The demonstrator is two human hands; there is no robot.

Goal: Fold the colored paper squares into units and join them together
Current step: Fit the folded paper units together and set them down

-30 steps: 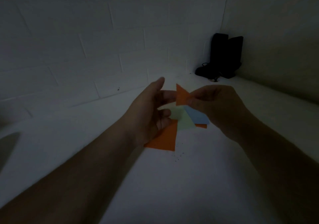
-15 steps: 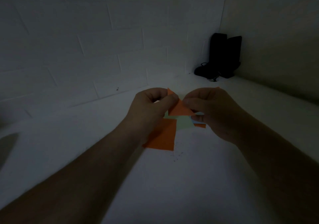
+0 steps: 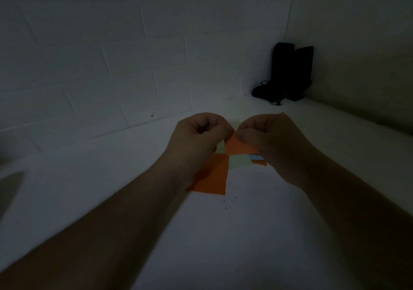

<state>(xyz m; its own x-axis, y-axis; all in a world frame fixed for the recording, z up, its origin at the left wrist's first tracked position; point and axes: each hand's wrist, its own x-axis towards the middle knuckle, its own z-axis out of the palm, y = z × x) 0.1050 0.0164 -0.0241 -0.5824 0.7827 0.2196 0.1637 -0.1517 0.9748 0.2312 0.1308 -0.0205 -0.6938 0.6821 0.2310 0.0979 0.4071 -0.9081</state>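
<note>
Paper, flat and matte: both hands pinch one orange triangle [image 3: 238, 145] between them, left hand [image 3: 196, 140] and right hand [image 3: 271, 142] curled on its upper corners, above the white surface [image 3: 245, 234]. Beneath lie an orange square [image 3: 212, 175], a green sheet [image 3: 239, 162] and a blue one [image 3: 256, 157]. Two black blocks [image 3: 290, 70] stand far right.

White table [image 3: 245, 234] bears orange [image 3: 214, 175], green [image 3: 239, 162] paper squares.
</note>
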